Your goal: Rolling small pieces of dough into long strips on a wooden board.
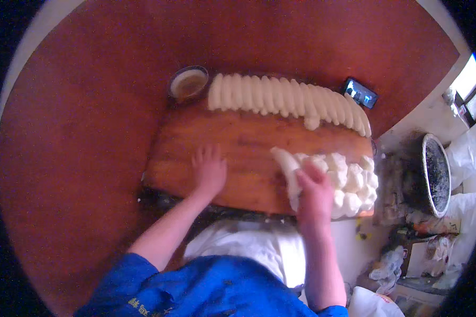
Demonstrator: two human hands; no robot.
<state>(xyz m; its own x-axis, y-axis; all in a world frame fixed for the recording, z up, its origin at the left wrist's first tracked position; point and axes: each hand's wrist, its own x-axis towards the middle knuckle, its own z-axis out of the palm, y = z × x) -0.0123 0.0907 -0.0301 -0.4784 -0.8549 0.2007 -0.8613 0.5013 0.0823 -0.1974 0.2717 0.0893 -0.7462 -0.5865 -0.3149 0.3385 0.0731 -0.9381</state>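
Note:
My left hand rests on the wooden board, fingers apart and with nothing in it. At the right of the board, my right hand is closed at a long white dough roll, which slants past the thumb. Motion blur softens the fingers, and the hand hides part of the roll. Beside and beyond that hand sits a cluster of dough lumps. Along the far edge runs a close row of finger-shaped dough rolls. A small round dough piece touches the near side of that row.
A bowl with pale contents stands at the board's far left corner. By the far right corner lies a phone with its screen lit. To the right are a dark round tub with a pale rim and plastic bags.

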